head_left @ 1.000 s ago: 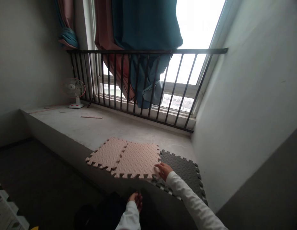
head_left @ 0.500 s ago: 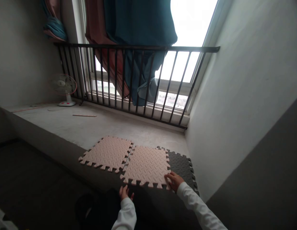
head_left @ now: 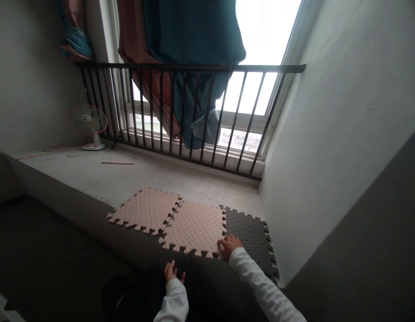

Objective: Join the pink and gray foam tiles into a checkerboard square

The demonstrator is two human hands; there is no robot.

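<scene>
Room: a narrow concrete alcove, with a pale wall (head_left: 334,134) on the right and a dark floor (head_left: 53,250) below a raised section.
Window: tall and bright (head_left: 261,31), with buildings faintly visible through its lower pane.
Curtain: teal and dusty pink (head_left: 190,31), bunched and hanging behind the railing.
Railing: dark metal bars (head_left: 194,67) running across the window.
Ledge: a broad, raised concrete platform (head_left: 76,179) along the foot of the railing.
Fan: small, white, on a stand (head_left: 89,120), on the ledge in the far left corner.
Strip: a thin wooden piece (head_left: 118,163) lying flat on the ledge, just beyond the mats.
Gray mat: dark interlocking foam (head_left: 249,241), flat on the ledge near the right wall.
Pink mats: two interlocking foam tiles, flat on the ledge near its front edge. The left pink mat (head_left: 143,211) sits beside the right pink mat (head_left: 194,230), their toothed edges meeting along a narrow seam. The right pink mat lies against the gray mat's left edge.
Right hand: (head_left: 230,247) on the right pink mat's near right corner, above the gray mat, fingers relaxed and slightly curled, pressing or grasping nothing that shows.
Left hand: (head_left: 172,272) just off the right pink mat's near edge, fingers spread and empty.
Sleeves: white, on both arms (head_left: 261,281).
</scene>
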